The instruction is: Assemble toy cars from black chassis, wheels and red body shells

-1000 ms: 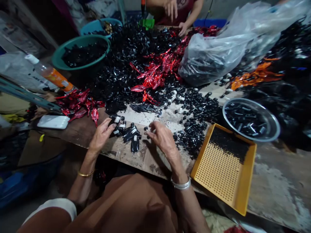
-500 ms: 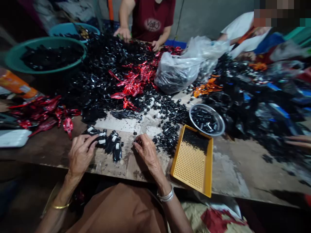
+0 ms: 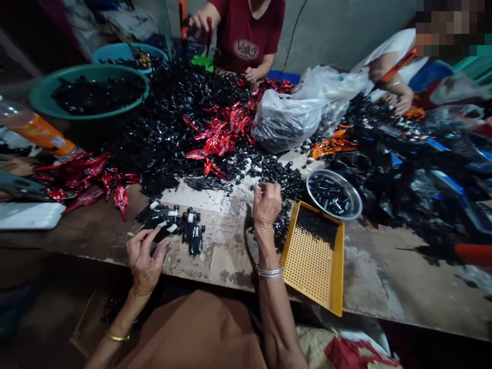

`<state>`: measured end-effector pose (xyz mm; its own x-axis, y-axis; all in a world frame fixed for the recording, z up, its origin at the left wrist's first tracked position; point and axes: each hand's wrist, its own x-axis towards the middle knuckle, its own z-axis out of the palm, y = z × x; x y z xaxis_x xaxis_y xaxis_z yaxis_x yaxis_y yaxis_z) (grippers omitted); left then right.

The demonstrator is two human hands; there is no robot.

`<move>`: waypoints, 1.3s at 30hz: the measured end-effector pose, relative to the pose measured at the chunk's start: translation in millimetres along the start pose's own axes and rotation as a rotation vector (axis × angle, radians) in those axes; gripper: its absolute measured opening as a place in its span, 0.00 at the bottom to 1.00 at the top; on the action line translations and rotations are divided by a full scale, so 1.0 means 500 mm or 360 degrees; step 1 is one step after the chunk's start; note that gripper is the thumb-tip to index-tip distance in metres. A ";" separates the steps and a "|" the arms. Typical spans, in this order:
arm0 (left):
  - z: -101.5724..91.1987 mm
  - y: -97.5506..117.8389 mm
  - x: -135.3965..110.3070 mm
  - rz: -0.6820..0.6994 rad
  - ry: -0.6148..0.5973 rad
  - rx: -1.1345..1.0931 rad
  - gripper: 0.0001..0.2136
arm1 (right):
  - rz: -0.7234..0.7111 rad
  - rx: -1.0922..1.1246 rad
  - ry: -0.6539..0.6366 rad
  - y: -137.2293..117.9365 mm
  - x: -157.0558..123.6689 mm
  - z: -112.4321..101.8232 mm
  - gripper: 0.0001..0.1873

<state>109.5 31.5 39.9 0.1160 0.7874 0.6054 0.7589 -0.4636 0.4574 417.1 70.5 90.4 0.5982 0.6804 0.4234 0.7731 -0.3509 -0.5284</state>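
My left hand (image 3: 146, 259) lies by the table's front edge with its fingers slightly apart, and I see nothing held in it. Its fingertips are close to a cluster of black toy cars (image 3: 191, 230) with small wheels and white blocks on them. Farther right, my right hand (image 3: 266, 205) reaches to the loose heap of small black wheels (image 3: 286, 177), with several white pieces (image 3: 248, 166) among them. Its fingers are bent together; what they pinch, if anything, is too small to name.
A yellow perforated tray (image 3: 311, 271) and a clear round tub (image 3: 359, 205) of black parts stand right. Behind are black and red shells (image 3: 226, 128), a plastic bag (image 3: 286, 120), a green basin (image 3: 38, 102) and an orange-labelled bottle (image 3: 42, 133). Co-workers (image 3: 246, 36) sit across and right.
My right hand has moved right and away from me, from beside the toy cars to the heap of small parts. My left hand has drawn back slightly from the cars, its fingers looser.
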 end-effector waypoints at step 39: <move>0.185 0.115 0.307 0.0491 -0.1038 0.0150 0.16 | 0.0697 0.2464 -0.0526 0.009 0.046 -0.003 0.19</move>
<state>230.2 163.3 98.9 0.6697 0.7223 0.1727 0.6785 -0.6896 0.2529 434.6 83.6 99.2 0.4762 0.8793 -0.0063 -0.4890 0.2588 -0.8330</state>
